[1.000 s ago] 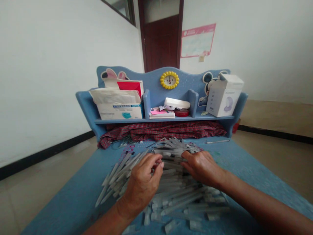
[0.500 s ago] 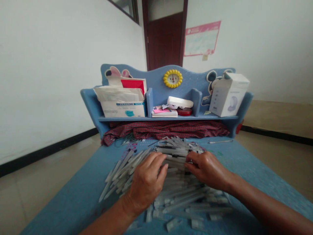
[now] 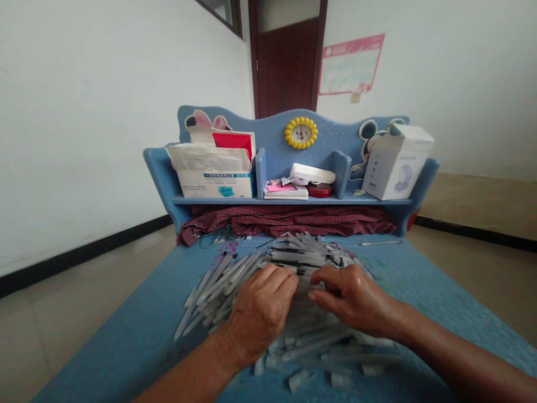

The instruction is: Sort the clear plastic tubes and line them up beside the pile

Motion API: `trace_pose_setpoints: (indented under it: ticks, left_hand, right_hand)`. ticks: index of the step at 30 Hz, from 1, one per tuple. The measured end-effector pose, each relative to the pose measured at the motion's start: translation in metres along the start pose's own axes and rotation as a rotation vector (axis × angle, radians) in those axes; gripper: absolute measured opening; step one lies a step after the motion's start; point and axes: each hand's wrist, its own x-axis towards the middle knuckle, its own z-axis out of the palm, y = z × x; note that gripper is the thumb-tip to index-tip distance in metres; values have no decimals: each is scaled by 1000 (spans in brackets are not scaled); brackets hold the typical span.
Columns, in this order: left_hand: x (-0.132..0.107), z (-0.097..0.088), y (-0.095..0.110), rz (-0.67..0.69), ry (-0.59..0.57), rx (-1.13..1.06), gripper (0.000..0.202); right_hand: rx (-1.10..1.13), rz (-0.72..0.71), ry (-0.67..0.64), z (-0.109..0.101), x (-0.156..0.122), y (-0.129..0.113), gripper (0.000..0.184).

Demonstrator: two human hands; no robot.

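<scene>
A large heap of translucent whitish pens [image 3: 316, 338], some with dark ends, lies across the blue desk. My left hand [image 3: 264, 299] is over the left middle of the heap, its fingers curled and pressed together. A slim pen [image 3: 300, 272] with a dark end shows at those fingertips; most of it is hidden. Just to the right is my right hand [image 3: 356, 294], thumb and index finger apart, with nothing visible between them. Its other fingers bend under the palm. Several short clear caps [image 3: 300, 380] lie at the near edge of the heap.
Behind the heap, a blue shelf [image 3: 293, 201] holds a mask box [image 3: 226, 184] with papers, a red tin [image 3: 320, 191] and a white carton [image 3: 396, 168]. Red checked cloth [image 3: 285, 221] is bunched beneath it. A thin stick [image 3: 381, 243] lies at the back right.
My left hand has moved right and its thumb has closed against the fingers. My right hand has come slightly nearer to it, thumb and index now apart. The view has shifted slightly.
</scene>
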Motion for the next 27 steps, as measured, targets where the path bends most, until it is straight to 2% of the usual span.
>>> trace_pose_setpoints:
  ticks: [4,8,12,17,23,27]
  left_hand:
    - [0,0,-13,-118,77,111,15]
    - [-1,2,-25,-224,91,120,11]
    - [-1,3,-27,-244,95,95,11]
    - [0,1,-25,-253,121,75,13]
    - [2,-1,-28,-258,164,59,15]
    - [4,-5,-37,-327,229,58,15]
  right_hand:
    - [-48,7,22,-6,16,6,28]
    - [-329,64,-51,-3,33,0,23]
    - [-518,110,-100,1,43,-10,23]
    - [-448,112,-75,-7,42,-3,21]
    - [-346,146,-34,-27,26,15,19]
    - [-320,149,-28,-29,15,21,19]
